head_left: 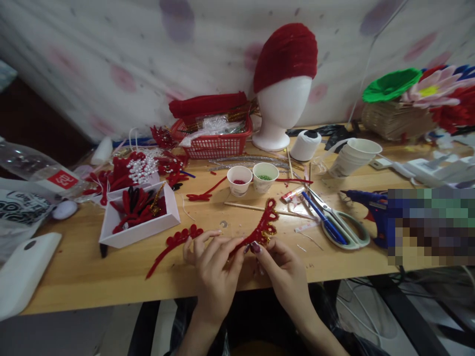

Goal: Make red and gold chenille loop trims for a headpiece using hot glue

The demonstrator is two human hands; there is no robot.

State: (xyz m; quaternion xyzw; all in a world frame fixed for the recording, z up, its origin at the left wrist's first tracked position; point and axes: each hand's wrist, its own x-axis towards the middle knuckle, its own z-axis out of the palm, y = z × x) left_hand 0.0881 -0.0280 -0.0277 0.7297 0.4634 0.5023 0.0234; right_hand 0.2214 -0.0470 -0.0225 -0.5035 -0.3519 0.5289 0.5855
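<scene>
Between my two hands is a curved strip of red pipe cleaner, bent into a row of loops with gold edging. Its lower end is pinched by my left hand. My right hand grips the strip just under the gold-edged loops, its thumb close to the left thumb. On the table beside my left fingers lies a second red looped pipe-cleaner piece with a long tail. Beyond my hands stand a paper cup of red beads and a paper cup of green beads.
A white box of red and black pieces sits at left. Scissors, a blue pen and a blue glue gun lie at right. Behind are a red basket, a foam head and a thread spool.
</scene>
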